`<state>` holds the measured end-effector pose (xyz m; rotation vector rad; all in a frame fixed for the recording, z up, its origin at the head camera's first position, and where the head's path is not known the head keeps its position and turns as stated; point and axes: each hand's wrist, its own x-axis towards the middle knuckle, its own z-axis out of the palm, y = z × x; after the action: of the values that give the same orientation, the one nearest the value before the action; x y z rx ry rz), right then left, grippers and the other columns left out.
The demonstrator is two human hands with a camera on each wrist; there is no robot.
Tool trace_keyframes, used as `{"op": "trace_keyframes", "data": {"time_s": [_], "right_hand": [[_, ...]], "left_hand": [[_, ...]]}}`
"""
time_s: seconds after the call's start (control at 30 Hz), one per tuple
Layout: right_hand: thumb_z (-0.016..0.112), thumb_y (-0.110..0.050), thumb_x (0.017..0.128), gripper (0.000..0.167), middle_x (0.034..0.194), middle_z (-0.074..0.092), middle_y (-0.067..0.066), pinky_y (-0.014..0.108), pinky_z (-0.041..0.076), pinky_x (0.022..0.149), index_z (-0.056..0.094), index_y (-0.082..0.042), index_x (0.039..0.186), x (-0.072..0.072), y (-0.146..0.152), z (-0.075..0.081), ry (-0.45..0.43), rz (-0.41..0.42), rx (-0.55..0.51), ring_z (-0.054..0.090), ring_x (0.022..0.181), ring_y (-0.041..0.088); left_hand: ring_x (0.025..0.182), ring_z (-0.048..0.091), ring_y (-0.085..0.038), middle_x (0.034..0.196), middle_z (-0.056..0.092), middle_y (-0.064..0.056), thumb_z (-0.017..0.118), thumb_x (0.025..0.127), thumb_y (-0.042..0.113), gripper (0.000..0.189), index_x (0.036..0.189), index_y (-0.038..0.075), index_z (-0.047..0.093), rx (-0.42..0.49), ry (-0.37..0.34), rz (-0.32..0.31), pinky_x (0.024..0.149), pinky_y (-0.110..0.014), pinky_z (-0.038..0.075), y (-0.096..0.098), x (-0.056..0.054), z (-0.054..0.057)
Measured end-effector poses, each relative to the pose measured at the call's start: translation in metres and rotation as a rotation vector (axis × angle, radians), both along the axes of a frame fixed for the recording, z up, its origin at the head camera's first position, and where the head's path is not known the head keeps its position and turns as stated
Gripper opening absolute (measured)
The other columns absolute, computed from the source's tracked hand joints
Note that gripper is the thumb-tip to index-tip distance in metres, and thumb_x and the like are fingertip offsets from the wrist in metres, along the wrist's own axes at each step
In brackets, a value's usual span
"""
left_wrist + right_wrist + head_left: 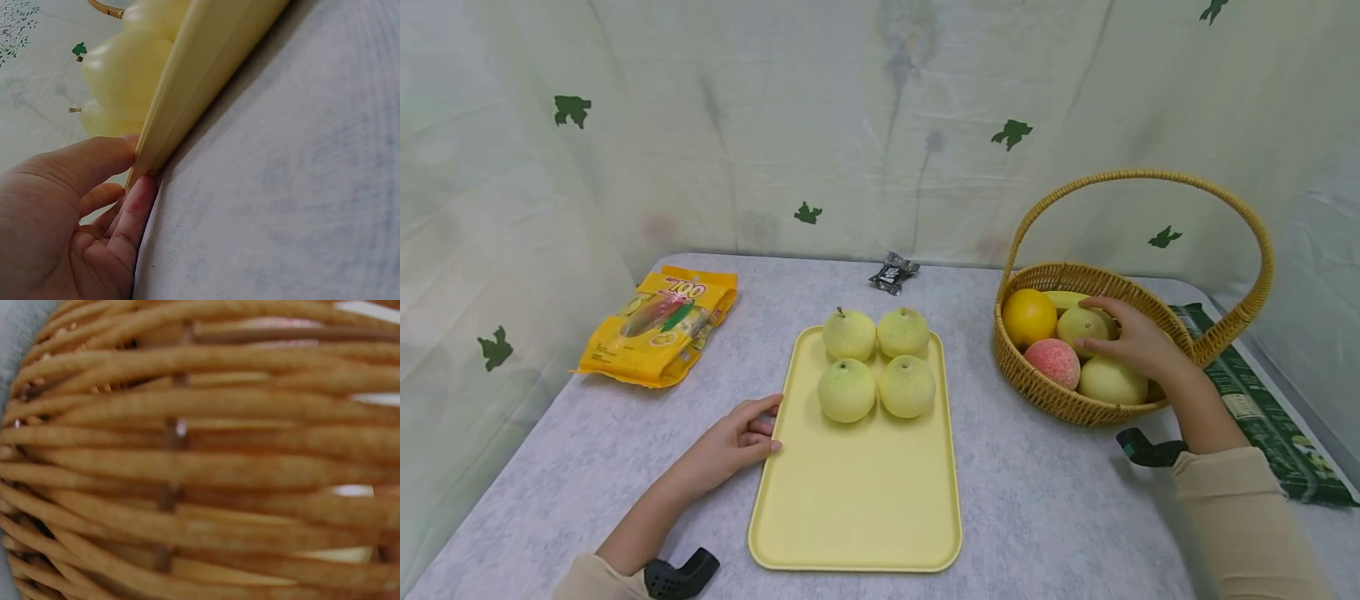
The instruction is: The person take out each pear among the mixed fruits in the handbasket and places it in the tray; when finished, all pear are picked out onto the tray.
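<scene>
A pale yellow tray [857, 500] lies on the table with several round yellow-green pears [847, 390] grouped at its far end. My left hand [737, 437] holds the tray's left edge; in the left wrist view, the thumb [94, 162] lies at the rim and a fingertip sits below it. Over on the right, my right hand [1131, 337] reaches into a wicker basket [1052, 408]. Its thumb and fingers curve round a pear [1081, 327] there. The right wrist view is filled by the basket's woven side [206, 462], which hides that hand.
Beside that pear lie an orange [1030, 317], a pinkish-red fruit [1053, 362], a banana [1063, 300] and another pale fruit [1112, 383]. The basket's tall handle [1138, 175] arches above. A yellow candy bag [658, 329], a black wrapped sweet [893, 273] and a green packet [1273, 417] lie around.
</scene>
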<state>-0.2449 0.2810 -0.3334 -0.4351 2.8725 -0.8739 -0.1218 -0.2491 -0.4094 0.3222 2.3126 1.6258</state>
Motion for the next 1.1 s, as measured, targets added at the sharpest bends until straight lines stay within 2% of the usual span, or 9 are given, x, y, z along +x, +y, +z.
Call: {"op": "trace_keyframes", "data": {"time_s": [0.2, 0.4, 0.53, 0.63, 0.73, 0.83, 0.9, 1.0, 1.1], "right_hand": [[0.064, -0.047, 0.079, 0.078, 0.134, 0.030, 0.028, 0.059, 0.031, 0.084, 0.029, -0.009, 0.138, 0.000, -0.001, 0.004, -0.059, -0.023, 0.045, 0.033, 0.112, 0.043], [0.067, -0.044, 0.077, 0.077, 0.134, 0.032, 0.026, 0.058, 0.032, 0.083, 0.033, -0.009, 0.137, 0.001, -0.002, 0.001, -0.007, -0.069, 0.027, 0.036, 0.109, 0.042], [0.068, -0.039, 0.079, 0.074, 0.135, 0.032, 0.024, 0.059, 0.032, 0.084, 0.035, -0.006, 0.136, 0.005, -0.003, 0.000, 0.074, -0.099, -0.054, 0.037, 0.109, 0.042], [0.068, -0.033, 0.080, 0.068, 0.135, 0.034, 0.019, 0.055, 0.035, 0.085, 0.037, -0.006, 0.134, 0.011, -0.008, 0.002, 0.128, -0.119, -0.163, 0.039, 0.108, 0.037], [0.069, -0.025, 0.080, 0.060, 0.128, 0.041, 0.011, 0.039, 0.040, 0.084, 0.041, -0.009, 0.131, 0.019, -0.017, 0.006, 0.186, -0.128, -0.284, 0.043, 0.103, 0.025], [0.069, -0.013, 0.080, 0.054, 0.119, 0.045, 0.004, 0.021, 0.042, 0.078, 0.045, -0.009, 0.129, 0.030, -0.032, 0.010, 0.241, -0.075, -0.414, 0.046, 0.095, 0.015], [0.067, -0.002, 0.079, 0.053, 0.115, 0.048, 0.003, 0.016, 0.044, 0.073, 0.046, -0.005, 0.127, 0.038, -0.044, 0.013, 0.257, -0.001, -0.520, 0.048, 0.092, 0.015], [0.065, 0.008, 0.076, 0.052, 0.114, 0.049, 0.004, 0.019, 0.046, 0.071, 0.046, -0.001, 0.124, 0.052, -0.067, 0.017, 0.212, 0.113, -0.660, 0.050, 0.091, 0.017], [0.064, 0.013, 0.074, 0.053, 0.115, 0.049, 0.008, 0.024, 0.048, 0.070, 0.047, 0.001, 0.122, 0.065, -0.091, 0.016, 0.145, 0.217, -0.735, 0.050, 0.091, 0.020]], "left_hand": [[0.100, 0.047, -0.028, 0.127, 0.035, -0.019, 0.064, 0.084, 0.017, 0.068, 0.139, 0.001, 0.028, 0.006, 0.001, -0.001, 0.076, -0.024, 0.046, 0.000, 0.001, 0.001], [0.101, 0.046, -0.029, 0.126, 0.035, -0.018, 0.065, 0.084, 0.017, 0.068, 0.139, 0.002, 0.028, 0.004, 0.001, 0.001, 0.077, -0.023, 0.046, 0.000, 0.001, 0.001], [0.101, 0.046, -0.028, 0.126, 0.035, -0.018, 0.065, 0.084, 0.017, 0.068, 0.139, 0.003, 0.029, 0.005, -0.006, 0.004, 0.077, -0.024, 0.046, 0.000, 0.001, 0.001], [0.101, 0.046, -0.028, 0.126, 0.035, -0.018, 0.065, 0.084, 0.016, 0.067, 0.139, 0.002, 0.029, 0.007, -0.005, 0.006, 0.077, -0.024, 0.046, 0.000, 0.001, 0.001], [0.100, 0.047, -0.029, 0.126, 0.035, -0.019, 0.065, 0.084, 0.016, 0.067, 0.139, 0.002, 0.029, 0.009, -0.001, 0.005, 0.076, -0.024, 0.046, 0.000, 0.001, 0.001], [0.101, 0.047, -0.029, 0.126, 0.035, -0.019, 0.065, 0.084, 0.016, 0.068, 0.139, 0.002, 0.029, 0.010, -0.005, 0.005, 0.077, -0.023, 0.046, 0.000, 0.001, 0.001], [0.101, 0.046, -0.029, 0.127, 0.035, -0.018, 0.065, 0.084, 0.016, 0.068, 0.139, 0.002, 0.029, 0.011, -0.011, 0.004, 0.077, -0.023, 0.046, 0.000, 0.001, 0.001], [0.101, 0.046, -0.029, 0.127, 0.034, -0.018, 0.065, 0.084, 0.017, 0.068, 0.140, 0.003, 0.028, 0.010, -0.015, 0.003, 0.077, -0.024, 0.046, 0.000, 0.001, 0.000], [0.101, 0.046, -0.029, 0.127, 0.034, -0.018, 0.065, 0.084, 0.017, 0.068, 0.140, 0.003, 0.028, 0.006, -0.009, 0.002, 0.077, -0.024, 0.046, 0.000, 0.001, 0.001]]}}
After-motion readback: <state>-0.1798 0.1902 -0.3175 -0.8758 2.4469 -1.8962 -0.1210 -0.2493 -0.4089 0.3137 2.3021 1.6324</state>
